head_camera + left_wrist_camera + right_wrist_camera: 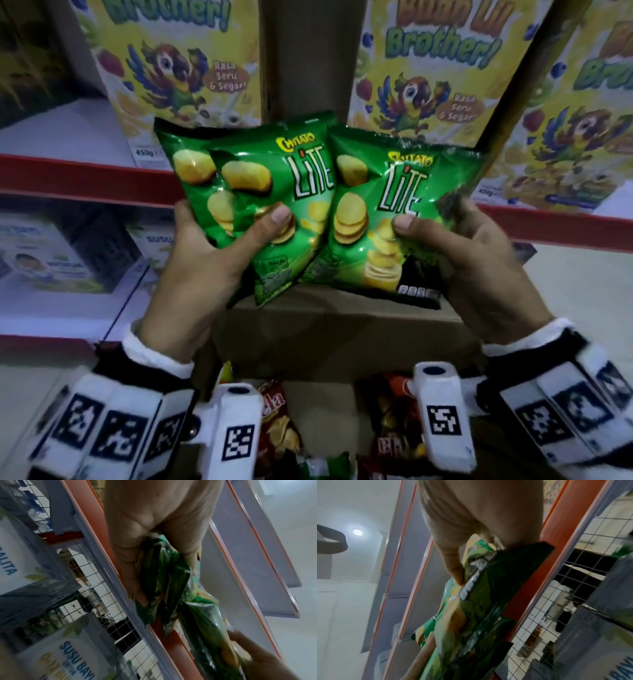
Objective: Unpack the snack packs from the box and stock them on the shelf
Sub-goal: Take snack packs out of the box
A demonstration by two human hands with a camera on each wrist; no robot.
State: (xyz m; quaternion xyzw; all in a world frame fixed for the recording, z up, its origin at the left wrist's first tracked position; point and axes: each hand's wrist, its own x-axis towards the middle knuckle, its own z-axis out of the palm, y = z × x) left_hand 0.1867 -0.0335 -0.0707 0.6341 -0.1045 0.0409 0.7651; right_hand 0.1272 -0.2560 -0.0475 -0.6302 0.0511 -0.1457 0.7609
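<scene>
In the head view both hands hold green Chitato Lite snack packs upright in front of the shelf. My left hand [236, 236] pinches two overlapping packs [260, 171], thumb on the front and fingers behind. My right hand [435, 219] grips one more green pack [387, 212] the same way, and its edge touches the left ones. In the left wrist view the left hand [154, 534] clamps the crumpled packs [163, 581]. The right wrist view shows the right hand [479, 513] on its pack [479, 601]. Below the hands sits the open cardboard box [342, 329].
Red and other snack packs [277, 421] lie in the box. Tall yellow cereal boxes with a parrot [178, 68] stand on the red-edged shelf [85, 178], with a brown gap between them. Milk cartons [51, 257] fill the lower left shelf.
</scene>
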